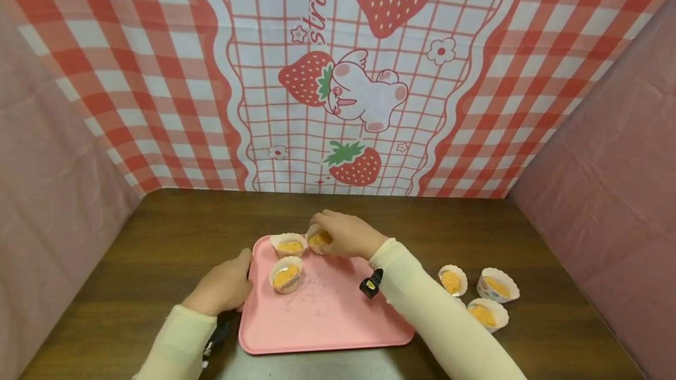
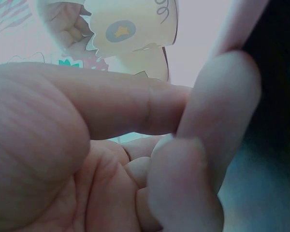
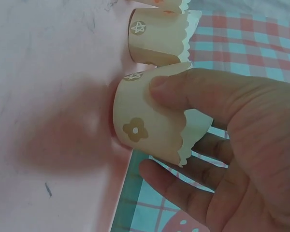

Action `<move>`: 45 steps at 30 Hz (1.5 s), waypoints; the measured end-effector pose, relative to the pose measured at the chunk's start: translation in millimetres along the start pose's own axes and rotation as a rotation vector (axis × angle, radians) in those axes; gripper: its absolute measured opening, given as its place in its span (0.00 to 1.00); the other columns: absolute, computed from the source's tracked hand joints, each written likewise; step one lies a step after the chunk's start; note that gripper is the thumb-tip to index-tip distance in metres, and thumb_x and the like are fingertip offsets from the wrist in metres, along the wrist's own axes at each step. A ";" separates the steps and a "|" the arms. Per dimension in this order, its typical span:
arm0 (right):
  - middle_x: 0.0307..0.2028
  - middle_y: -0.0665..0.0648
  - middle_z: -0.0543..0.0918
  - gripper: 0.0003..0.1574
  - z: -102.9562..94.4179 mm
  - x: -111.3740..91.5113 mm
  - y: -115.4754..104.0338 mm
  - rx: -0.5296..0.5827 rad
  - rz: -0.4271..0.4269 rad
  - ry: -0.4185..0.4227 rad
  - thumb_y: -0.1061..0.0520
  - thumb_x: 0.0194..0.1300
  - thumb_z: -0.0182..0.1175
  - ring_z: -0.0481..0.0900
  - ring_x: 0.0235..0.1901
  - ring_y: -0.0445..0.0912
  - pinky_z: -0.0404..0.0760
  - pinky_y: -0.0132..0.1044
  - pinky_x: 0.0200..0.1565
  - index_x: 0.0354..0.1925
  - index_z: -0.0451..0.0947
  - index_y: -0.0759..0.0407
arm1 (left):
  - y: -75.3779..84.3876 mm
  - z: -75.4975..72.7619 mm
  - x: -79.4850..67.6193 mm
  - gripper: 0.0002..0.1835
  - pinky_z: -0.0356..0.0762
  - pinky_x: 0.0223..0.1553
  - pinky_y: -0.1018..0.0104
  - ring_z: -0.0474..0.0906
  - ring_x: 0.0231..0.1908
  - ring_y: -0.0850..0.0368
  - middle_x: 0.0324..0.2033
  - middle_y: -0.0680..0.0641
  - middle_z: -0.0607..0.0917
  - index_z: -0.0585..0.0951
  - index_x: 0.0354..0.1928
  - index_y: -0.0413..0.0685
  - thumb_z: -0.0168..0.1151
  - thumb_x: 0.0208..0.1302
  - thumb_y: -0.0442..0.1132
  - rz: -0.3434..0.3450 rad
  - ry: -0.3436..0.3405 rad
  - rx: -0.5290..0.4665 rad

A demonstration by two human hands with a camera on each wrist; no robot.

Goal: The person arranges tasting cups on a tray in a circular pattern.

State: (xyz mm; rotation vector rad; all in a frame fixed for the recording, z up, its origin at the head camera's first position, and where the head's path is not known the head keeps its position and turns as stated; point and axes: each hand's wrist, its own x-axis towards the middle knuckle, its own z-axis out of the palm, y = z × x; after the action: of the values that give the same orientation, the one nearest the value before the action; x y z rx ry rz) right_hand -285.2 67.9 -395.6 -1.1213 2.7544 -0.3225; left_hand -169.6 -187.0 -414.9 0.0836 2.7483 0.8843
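Observation:
My right hand (image 1: 352,236) pinches a paper baking cup (image 3: 152,108) with yellow-orange filling by its scalloped rim, thumb on the near side and fingers on the other. That cup is at the far edge of a pink tray (image 1: 348,324), its base at or close to the tray surface. Beside it on the tray are a second filled cup (image 1: 289,245) and, nearer, a third filled cup (image 1: 286,275). My left hand (image 1: 224,283) grips the tray's left edge between thumb and fingers, as the left wrist view shows close up.
Several more filled paper cups (image 1: 496,285) stand on the brown table (image 1: 549,315) to the right of the tray, one partly hidden by my right sleeve (image 1: 438,315). A strawberry-print cloth (image 1: 327,151) hangs behind the table, with pink cloth on both sides.

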 end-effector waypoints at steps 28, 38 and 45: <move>0.66 0.56 0.77 0.46 -15.2 -33.1 3.7 0.133 0.097 0.065 0.46 0.62 0.74 0.79 0.61 0.49 0.78 0.48 0.61 0.72 0.68 0.56 | 0.9 1.2 0.4 0.16 0.74 0.23 0.61 0.75 0.20 0.53 0.23 0.44 0.76 0.70 0.55 0.34 0.56 0.67 0.30 -0.024 -0.014 -0.019; 0.62 0.53 0.78 0.39 -30.9 -95.6 10.9 0.073 0.126 0.278 0.48 0.62 0.74 0.81 0.57 0.48 0.82 0.49 0.55 0.68 0.72 0.55 | 0.1 0.5 -0.4 0.14 0.74 0.22 0.60 0.75 0.18 0.53 0.22 0.45 0.76 0.70 0.53 0.35 0.56 0.67 0.30 -0.033 -0.009 -0.016; 0.58 0.52 0.80 0.37 -38.8 -122.1 4.2 0.008 0.130 0.369 0.49 0.60 0.75 0.83 0.51 0.47 0.83 0.48 0.48 0.64 0.74 0.55 | 1.0 0.5 -0.8 0.13 0.74 0.22 0.61 0.76 0.18 0.53 0.21 0.45 0.77 0.71 0.51 0.36 0.56 0.66 0.30 -0.031 -0.011 -0.025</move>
State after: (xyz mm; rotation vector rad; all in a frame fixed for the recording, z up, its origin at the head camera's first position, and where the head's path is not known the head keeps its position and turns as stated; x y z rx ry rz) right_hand -209.9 162.1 -352.1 -0.9553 3.1208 -0.5754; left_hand -168.7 -186.0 -414.5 0.0407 2.7204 0.9064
